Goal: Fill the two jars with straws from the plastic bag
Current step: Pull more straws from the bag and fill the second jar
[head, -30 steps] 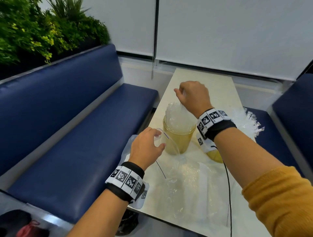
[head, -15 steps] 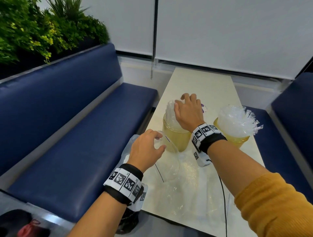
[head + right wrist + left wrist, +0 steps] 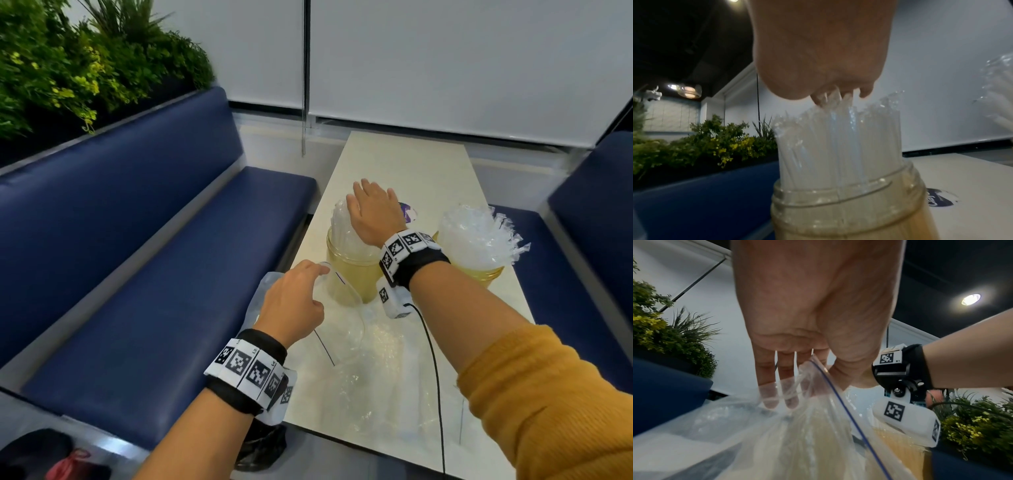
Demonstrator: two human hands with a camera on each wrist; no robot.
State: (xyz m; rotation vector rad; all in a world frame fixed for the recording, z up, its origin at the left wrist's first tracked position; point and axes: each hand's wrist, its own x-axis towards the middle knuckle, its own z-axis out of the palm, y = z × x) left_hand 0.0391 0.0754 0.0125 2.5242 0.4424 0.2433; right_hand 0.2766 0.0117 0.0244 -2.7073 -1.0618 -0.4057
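Fingers of the right hand (image 3: 373, 214) lie straight and flat on top of the clear-wrapped straws (image 3: 838, 138) standing upright in the near-left clear plastic jar (image 3: 352, 277); the right wrist view shows the fingertips (image 3: 822, 99) touching the straw ends without curling round them. Over at the left hand (image 3: 294, 305), the forefinger and thumb pinch the raised mouth edge of the clear plastic zip bag with a thin blue seal line (image 3: 818, 426), and the other fingers hang loosely down behind the film, as the left wrist view shows.

That jar stands on the pale cream table (image 3: 407, 171), just beyond the bag's mouth, with its straws packed tight and rising above the rim. A second clear plastic jar (image 3: 486, 274) stands to its right, apart from it, also stuffed with wrapped straws that fan out above its rim. The bag lies crumpled across the near part of the table, reaching from the left hand toward the near edge; whether straws remain inside cannot be told. A small white and purple object (image 3: 409, 214) lies on the table just beyond the right hand. Dark blue padded benches (image 3: 154, 274) flank the table left and right, and green plants (image 3: 68, 68) rise behind the left bench's back.
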